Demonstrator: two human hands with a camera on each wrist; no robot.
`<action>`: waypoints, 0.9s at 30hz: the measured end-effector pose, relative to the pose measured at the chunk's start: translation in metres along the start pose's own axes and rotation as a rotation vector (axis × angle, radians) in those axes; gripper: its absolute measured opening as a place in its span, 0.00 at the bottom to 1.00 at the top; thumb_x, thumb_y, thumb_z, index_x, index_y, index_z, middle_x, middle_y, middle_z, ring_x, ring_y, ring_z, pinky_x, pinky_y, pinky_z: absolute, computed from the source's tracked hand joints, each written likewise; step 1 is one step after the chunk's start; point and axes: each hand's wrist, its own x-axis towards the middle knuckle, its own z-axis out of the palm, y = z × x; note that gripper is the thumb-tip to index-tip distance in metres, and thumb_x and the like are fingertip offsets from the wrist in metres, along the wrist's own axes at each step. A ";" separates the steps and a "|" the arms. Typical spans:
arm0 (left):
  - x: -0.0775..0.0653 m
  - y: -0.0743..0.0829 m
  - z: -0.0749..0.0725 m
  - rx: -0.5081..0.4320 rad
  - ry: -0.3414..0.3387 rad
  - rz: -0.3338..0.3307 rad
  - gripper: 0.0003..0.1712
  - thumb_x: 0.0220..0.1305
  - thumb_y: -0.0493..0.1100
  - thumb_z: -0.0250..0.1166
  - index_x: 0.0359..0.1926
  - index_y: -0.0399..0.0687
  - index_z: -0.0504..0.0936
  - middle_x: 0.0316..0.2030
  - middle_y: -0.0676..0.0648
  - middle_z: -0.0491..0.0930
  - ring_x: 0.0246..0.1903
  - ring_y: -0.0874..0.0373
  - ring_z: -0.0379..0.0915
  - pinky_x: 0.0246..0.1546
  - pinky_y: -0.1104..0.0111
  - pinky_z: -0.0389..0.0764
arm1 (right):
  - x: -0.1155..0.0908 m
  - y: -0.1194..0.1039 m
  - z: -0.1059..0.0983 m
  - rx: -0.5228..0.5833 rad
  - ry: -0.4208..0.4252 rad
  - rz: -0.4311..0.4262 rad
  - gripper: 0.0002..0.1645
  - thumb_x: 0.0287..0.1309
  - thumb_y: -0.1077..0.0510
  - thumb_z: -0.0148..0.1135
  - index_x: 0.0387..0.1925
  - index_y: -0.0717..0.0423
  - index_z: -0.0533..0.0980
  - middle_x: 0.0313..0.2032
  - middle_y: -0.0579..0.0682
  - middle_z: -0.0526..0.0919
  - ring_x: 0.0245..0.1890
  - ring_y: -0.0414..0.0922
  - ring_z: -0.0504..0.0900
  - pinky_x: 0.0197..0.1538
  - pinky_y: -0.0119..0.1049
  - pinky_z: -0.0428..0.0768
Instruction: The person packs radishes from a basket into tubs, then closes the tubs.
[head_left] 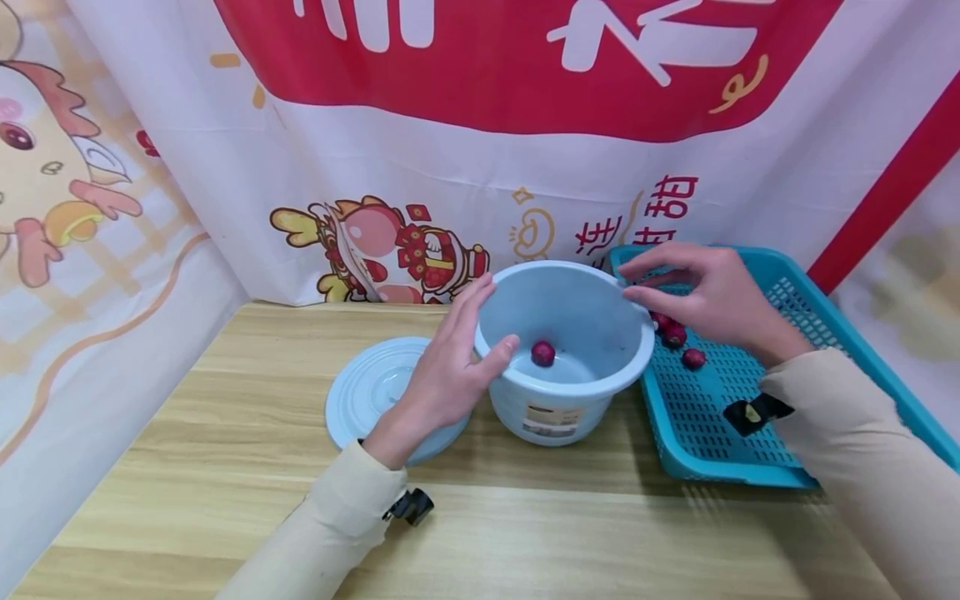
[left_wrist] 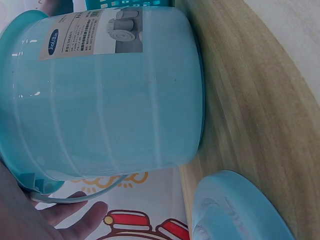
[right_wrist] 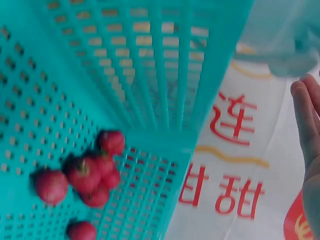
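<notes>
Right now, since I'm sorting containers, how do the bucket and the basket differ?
The bucket is round and pale blue; the basket is rectangular and teal. The bucket's walls are solid, the basket's perforated. The bucket shows one radish inside, the basket several. Both sit open-topped on the wooden table.

left hand (left_wrist: 27,212) by blue bucket (left_wrist: 110,110), perhaps touching its rim; lid (left_wrist: 240,205) nearby.

The bucket (left_wrist: 100,110) is smooth, glossy plastic (its label (left_wrist: 90,32) looks papery), the basket (head_left: 663,433) plastic, the tabletop (head_left: 187,442) wood-grained.
</notes>
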 end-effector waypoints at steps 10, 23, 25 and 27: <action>-0.001 0.001 -0.001 -0.012 0.008 0.012 0.48 0.71 0.67 0.52 0.85 0.55 0.52 0.86 0.60 0.44 0.85 0.52 0.46 0.78 0.35 0.62 | -0.015 0.034 -0.033 -0.035 0.019 0.192 0.31 0.59 0.46 0.78 0.64 0.41 0.82 0.60 0.47 0.86 0.50 0.32 0.82 0.42 0.19 0.83; -0.001 0.002 0.001 -0.014 0.006 0.011 0.48 0.72 0.67 0.52 0.85 0.55 0.52 0.86 0.60 0.45 0.85 0.52 0.47 0.77 0.36 0.63 | -0.028 0.083 -0.048 -0.045 -0.108 0.359 0.33 0.64 0.41 0.73 0.68 0.44 0.79 0.61 0.46 0.85 0.48 0.30 0.82 0.44 0.26 0.85; -0.001 0.002 0.000 -0.015 0.007 0.014 0.48 0.72 0.66 0.52 0.85 0.55 0.52 0.86 0.59 0.45 0.85 0.51 0.47 0.77 0.36 0.63 | -0.029 0.091 -0.050 -0.012 -0.134 0.404 0.34 0.65 0.40 0.72 0.69 0.43 0.78 0.58 0.37 0.84 0.49 0.31 0.82 0.47 0.29 0.85; -0.001 0.002 0.000 -0.014 0.008 0.018 0.48 0.72 0.66 0.52 0.85 0.54 0.53 0.86 0.59 0.45 0.85 0.51 0.47 0.77 0.36 0.63 | -0.031 0.098 -0.051 0.020 -0.159 0.445 0.36 0.65 0.38 0.72 0.70 0.43 0.77 0.55 0.30 0.82 0.51 0.32 0.82 0.50 0.32 0.84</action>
